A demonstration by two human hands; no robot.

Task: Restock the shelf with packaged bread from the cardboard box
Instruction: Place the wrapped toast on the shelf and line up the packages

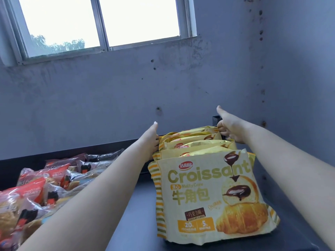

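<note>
Croissant packs (pixel 204 192) stand in a row on the shelf (pixel 137 223). My left hand (pixel 151 140) and right hand (pixel 229 129) pinch the back ones' edges, thumbs up. Light, puffy, crushable, probably slippery, so side seams it is.

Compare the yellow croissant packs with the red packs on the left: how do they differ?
1. The croissant packs are opaque yellow; the red packs are partly clear, showing bread inside.
2. The croissant packs stand upright in a row; the red packs lie in a loose pile.
3. Both hands, left hand and right hand, hold the croissant row's far end; neither touches the red packs.
Both sit on the dark shelf.
</note>
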